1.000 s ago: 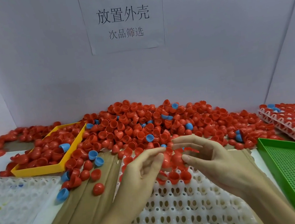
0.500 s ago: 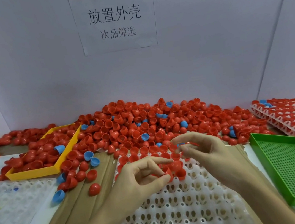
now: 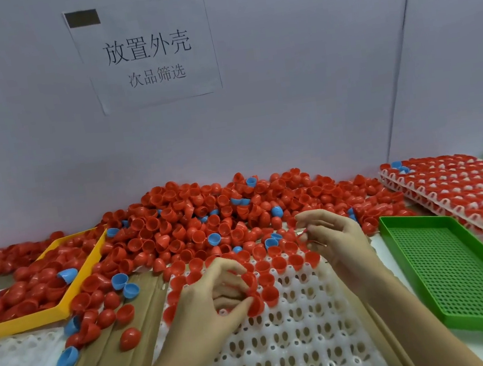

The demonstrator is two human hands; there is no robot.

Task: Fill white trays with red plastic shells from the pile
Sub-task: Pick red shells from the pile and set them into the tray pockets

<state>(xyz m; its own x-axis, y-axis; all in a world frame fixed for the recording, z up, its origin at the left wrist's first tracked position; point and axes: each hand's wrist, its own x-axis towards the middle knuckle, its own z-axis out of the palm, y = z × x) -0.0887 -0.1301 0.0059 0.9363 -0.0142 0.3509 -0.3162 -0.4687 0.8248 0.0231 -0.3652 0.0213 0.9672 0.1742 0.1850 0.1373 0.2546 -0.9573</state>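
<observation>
A big pile of red shells, with a few blue ones mixed in, lies against the back wall. In front of it sits a white tray of empty sockets; its far rows hold red shells. My left hand hovers over the tray's left part and pinches a red shell between thumb and fingers. My right hand is at the tray's far right edge, its curled fingers pinching a small red shell.
A yellow tray of red shells stands at the left, with loose red and blue shells beside it on cardboard. A green perforated tray lies at the right. Stacked white trays filled with red shells sit at the far right. Another white tray is at the near left.
My left hand drew back from the pile to the tray's second row with a shell pinched in it. My right hand stayed near the pile's edge, its fingers curling tighter.
</observation>
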